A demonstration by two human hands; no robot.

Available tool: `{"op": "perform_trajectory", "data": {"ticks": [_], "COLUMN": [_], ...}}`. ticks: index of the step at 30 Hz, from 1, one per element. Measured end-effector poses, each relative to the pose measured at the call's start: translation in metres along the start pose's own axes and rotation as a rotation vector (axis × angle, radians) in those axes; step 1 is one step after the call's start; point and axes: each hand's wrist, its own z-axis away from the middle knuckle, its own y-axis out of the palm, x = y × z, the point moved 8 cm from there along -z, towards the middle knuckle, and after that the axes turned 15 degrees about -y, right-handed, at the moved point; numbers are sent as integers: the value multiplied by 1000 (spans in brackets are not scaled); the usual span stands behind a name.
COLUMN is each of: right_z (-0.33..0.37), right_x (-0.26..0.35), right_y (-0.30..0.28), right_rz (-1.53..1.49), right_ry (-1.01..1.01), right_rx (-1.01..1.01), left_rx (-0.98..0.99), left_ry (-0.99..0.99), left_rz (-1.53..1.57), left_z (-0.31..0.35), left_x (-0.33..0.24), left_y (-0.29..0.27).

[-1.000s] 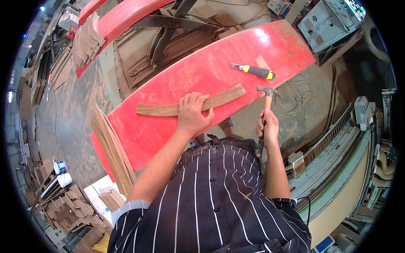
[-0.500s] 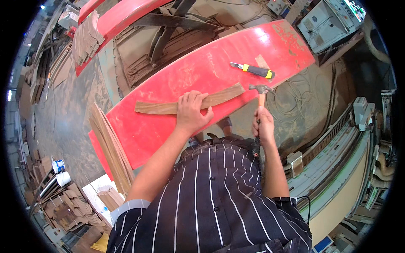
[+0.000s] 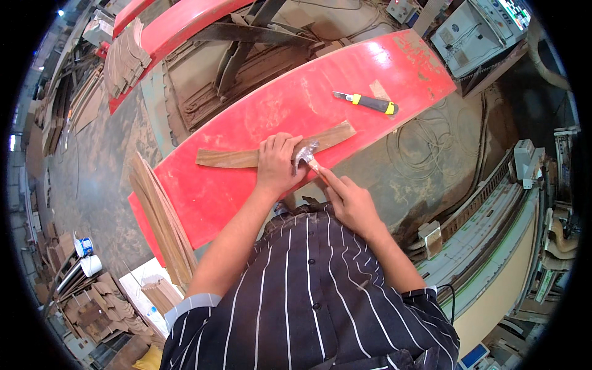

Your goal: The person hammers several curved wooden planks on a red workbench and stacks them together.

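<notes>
- One curved brown wooden strip, streaked with grain, lies on the red panel.
- Left hand clasps its middle.
- Right hand grips the hammer, silvery-headed, orange-necked.

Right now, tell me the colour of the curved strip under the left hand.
Brown, with streaked grain; the curved strip shows in the head view.

Strip is brown grained wood, gently curved, flat on red table, right end farther out, middle covered; hammer has silver claw head at strip's near edge, right of centre, handle slanting down-right, contact unclear.
</notes>
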Motion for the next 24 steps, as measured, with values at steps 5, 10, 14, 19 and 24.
{"op": "perform_trajectory", "data": {"ticks": [5, 10, 14, 19, 24], "right_z": [29, 37, 12, 22, 6], "right_x": [-57, -76, -23, -46, -31], "right_y": [-35, -70, -22, -25, -27], "right_rz": [144, -12, -252, -305, -258], "right_ry": [265, 251, 115, 165, 160], "right_rx": [-113, -353, -187, -360, -213], "left_rx": [-50, -60, -43, -43, -32], "left_ry": [-15, -19, -13, 17, -6], "left_rz": [8, 21, -14, 22, 20], "left_z": [1, -1, -3, 0, 0], "left_x": [1, -1, -1, -2, -4], "left_y": [2, 2, 2, 4, 5]}}
